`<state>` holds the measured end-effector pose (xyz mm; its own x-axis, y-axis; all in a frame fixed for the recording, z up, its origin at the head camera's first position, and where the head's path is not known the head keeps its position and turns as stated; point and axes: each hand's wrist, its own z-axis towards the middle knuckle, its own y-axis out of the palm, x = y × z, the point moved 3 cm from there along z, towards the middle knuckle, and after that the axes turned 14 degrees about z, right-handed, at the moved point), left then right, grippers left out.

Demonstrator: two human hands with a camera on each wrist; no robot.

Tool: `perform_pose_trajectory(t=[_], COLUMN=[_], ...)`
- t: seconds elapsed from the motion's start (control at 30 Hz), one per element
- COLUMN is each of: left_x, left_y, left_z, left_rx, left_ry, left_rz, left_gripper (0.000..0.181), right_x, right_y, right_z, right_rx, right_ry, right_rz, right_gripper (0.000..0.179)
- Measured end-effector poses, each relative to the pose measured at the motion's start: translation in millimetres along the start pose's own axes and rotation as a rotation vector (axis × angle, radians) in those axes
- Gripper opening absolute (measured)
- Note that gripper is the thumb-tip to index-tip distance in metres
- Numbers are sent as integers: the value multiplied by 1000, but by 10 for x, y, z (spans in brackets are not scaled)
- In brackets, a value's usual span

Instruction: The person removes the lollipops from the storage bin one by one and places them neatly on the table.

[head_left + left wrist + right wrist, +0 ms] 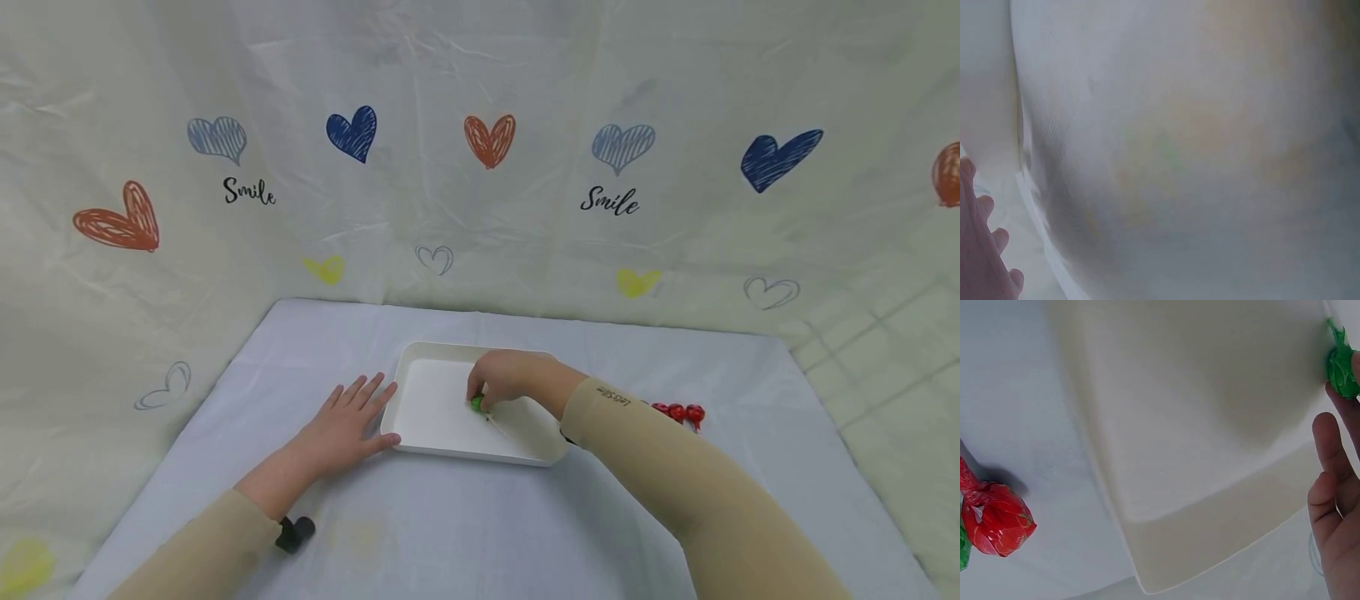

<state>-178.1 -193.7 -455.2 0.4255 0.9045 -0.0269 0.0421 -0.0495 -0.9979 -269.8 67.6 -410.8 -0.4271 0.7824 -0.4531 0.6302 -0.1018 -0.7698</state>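
Observation:
My right hand (510,377) reaches over the white tray (431,417) and pinches a green-wrapped lollipop (477,404) by its head, low over the tray floor. A thin white stick slants from it toward the lower right. In the right wrist view, the crinkled green wrapper (1342,372) shows between thumb and finger at the right edge. My left hand (341,429) lies with straight, spread fingers at the tray's left side, thumb at the near-left rim. Only some of its fingertips (1001,239) show in the left wrist view.
To the right of the tray, several red-wrapped lollipops (677,412) lie in a row, partly hidden by my right sleeve. One red head (1000,519) shows large in the right wrist view, with a bit of green beside it. A heart-printed sheet (480,208) hangs behind the table.

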Motion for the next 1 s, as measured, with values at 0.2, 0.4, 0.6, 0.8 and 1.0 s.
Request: perform_pose_trajectory(t=[0.2,0.4,0.6,0.8,1.0], left_x=[16,6,-11,-1,24], left_y=[-36,-26,33,25,-32], left_z=[-12,-9,12,12,-10], left_rx=[-17,-7,15,8,-19], left_ry=[-2,1,7,0,-12], left_rz=[17,11,-2,-6,11], left_gripper=[97,94,95,95,95], right_x=[37,49,88,208,363], right_y=[1,-85,-196,-261,-348], right_z=[-25,-76,-150,-268,-447], right_rx=[12,43,81,133,191], right_ry=[2,-51,-91,-82,-21], right_rz=[19,34,67,97,149], right_gripper=[20,22,25,27,29])
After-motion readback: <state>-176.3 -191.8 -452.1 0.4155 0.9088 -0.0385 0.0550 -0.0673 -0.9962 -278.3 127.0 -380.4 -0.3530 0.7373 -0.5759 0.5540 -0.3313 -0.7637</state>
